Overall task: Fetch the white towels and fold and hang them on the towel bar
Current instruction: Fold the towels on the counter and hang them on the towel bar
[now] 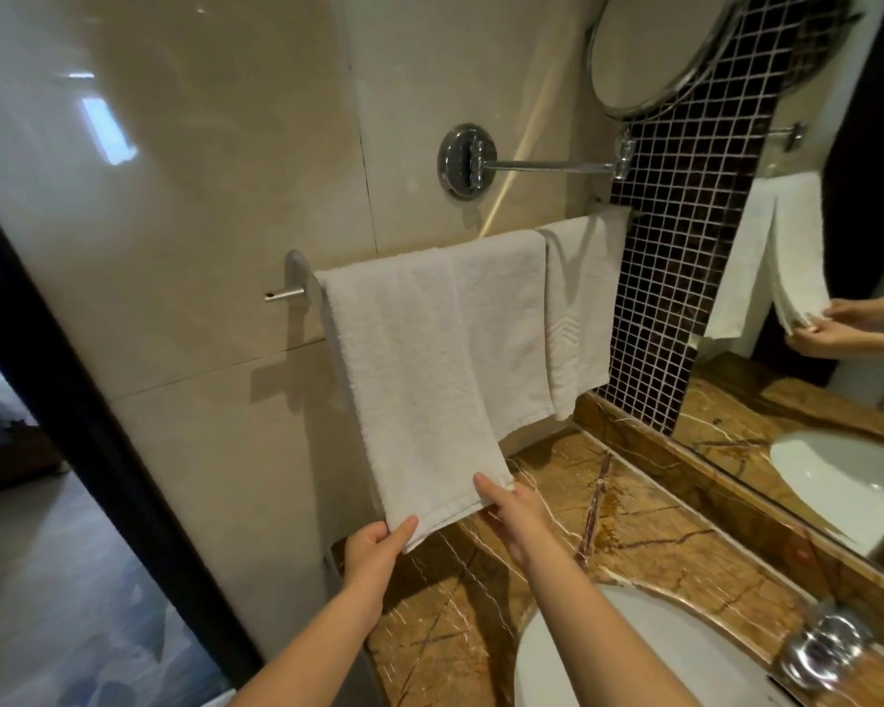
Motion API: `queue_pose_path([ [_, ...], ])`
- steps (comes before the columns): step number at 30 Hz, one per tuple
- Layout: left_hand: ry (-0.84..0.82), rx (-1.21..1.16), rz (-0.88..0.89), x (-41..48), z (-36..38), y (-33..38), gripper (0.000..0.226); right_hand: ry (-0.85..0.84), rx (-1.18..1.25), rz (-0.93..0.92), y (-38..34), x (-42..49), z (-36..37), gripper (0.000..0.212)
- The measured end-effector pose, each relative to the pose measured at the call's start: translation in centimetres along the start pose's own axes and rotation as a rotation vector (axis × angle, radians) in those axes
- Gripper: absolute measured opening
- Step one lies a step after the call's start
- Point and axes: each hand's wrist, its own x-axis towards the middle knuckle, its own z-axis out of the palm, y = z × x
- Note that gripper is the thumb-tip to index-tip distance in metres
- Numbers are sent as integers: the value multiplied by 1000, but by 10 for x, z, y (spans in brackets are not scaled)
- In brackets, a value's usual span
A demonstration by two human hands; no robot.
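On the left is a shiny tan wall [174, 222]. My left hand [373, 548] pinches the bottom corner of the big white towel [419, 359] hanging on the towel bar [288, 296]. My right hand [516, 517] pinches its other corner. A smaller towel [580, 308] hangs beside it, over the brown stone counter [649, 523].

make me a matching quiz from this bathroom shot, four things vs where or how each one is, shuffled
1 near towel
2 far towel
3 round mirror
4 sink

a set in the marble counter
b lower edge held by left hand and right hand
c on a chrome arm off the wall
d hangs untouched beside the mosaic tiles

Pairs: 1-b, 2-d, 3-c, 4-a
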Motion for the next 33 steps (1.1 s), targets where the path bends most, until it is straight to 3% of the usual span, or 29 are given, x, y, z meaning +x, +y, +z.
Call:
queue_pose_path([
  [3, 19, 17, 13, 13, -1, -1, 29, 72, 76, 34, 15, 7, 11, 27],
  [8, 85, 85, 54, 35, -7, -2, 25, 89, -37, 27, 14, 27, 23, 28],
  [11, 115, 162, 68, 44, -9, -2, 33, 126, -101, -80, 2, 41, 28, 33],
  [17, 96, 196, 69, 51, -11, 5, 30, 151, -323, -252, -16, 51, 32, 18],
  [24, 161, 170, 162, 63, -17, 25, 24, 108, -450, -180, -6, 63, 20, 18],
  [33, 113, 201, 134, 68, -22, 22, 11, 149, -454, -161, -2, 67, 7, 17],
])
